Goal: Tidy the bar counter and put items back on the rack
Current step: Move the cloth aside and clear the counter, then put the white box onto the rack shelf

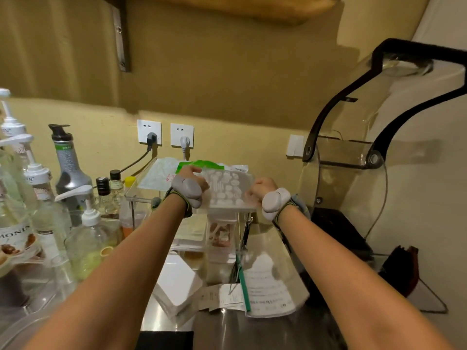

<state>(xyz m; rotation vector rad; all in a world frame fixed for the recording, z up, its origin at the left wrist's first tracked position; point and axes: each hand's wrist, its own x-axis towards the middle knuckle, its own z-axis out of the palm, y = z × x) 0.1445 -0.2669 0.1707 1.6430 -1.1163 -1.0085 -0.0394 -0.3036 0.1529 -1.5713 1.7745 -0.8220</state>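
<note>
Both hands at the top tier of a clear acrylic rack (141, 195) against the back wall. Left hand (188, 181) and right hand (260, 189) each curl round an opposite edge of a flat clear bag of small white pieces (227, 189), holding it level on or just above the top shelf; cannot tell whether it bears its own weight yet. Behind it on the same tier lie a green-and-white packet (199, 164) and other flat paper packs. Lower shelf holds more sachets, half hidden by the forearms. Judged progress: midway. This bag looks nearly placed, with only the release left. Still loose on the steel desk (151, 322): a stack of white napkins (177, 286), a receipt (222, 298), a printed sheet with a green straw or pen (243, 286) lying over it. Syrup bottles (73, 173) and pump dispensers crowd the left side, upright, seemingly in their place. A curved clear guard with black trim (353, 152) stands to the right. Risk: the bag is slick and may slide off the front edge once let go.
</note>
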